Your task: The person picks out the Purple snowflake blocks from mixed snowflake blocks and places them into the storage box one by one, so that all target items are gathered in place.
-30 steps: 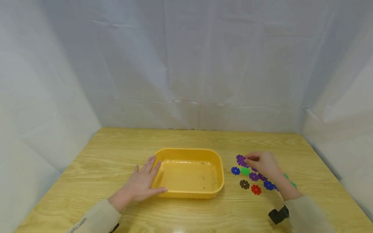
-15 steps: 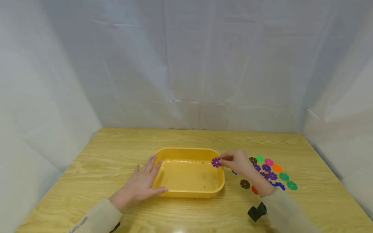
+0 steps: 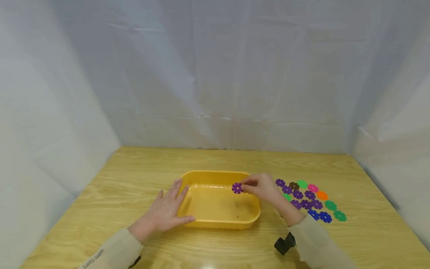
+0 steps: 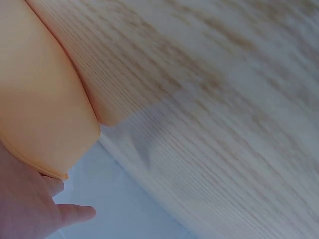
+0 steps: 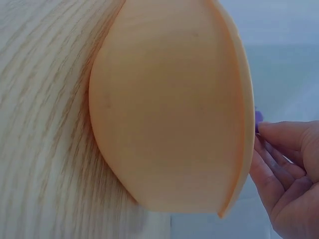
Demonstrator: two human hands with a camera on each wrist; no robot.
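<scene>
A yellow plastic tub (image 3: 246, 218) stands on the wooden table (image 3: 215, 160). My left hand (image 3: 166, 211) rests flat against the tub's left end, fingers straight. My right hand (image 3: 260, 186) pinches a purple flower-shaped disc (image 3: 237, 188) and holds it above the tub's right part. In the right wrist view the tub's outer wall (image 5: 169, 114) fills the middle and my right hand's fingers (image 5: 286, 169) show at the right edge, with only a sliver of the purple disc (image 5: 258, 119). The left wrist view shows the tub's corner (image 4: 40, 99) beside my left hand (image 4: 30, 209).
Several flower-shaped discs (image 3: 309, 200) in purple, blue, green, pink, orange and brown lie on the table right of the tub. White cloth walls (image 3: 215, 74) close in the table at the back and both sides. A black wrist camera (image 3: 283, 243) sits on my right forearm.
My right hand has lifted a purple disc from the pile and carried it leftward, over the tub's right rim. The left hand has stayed against the tub.
</scene>
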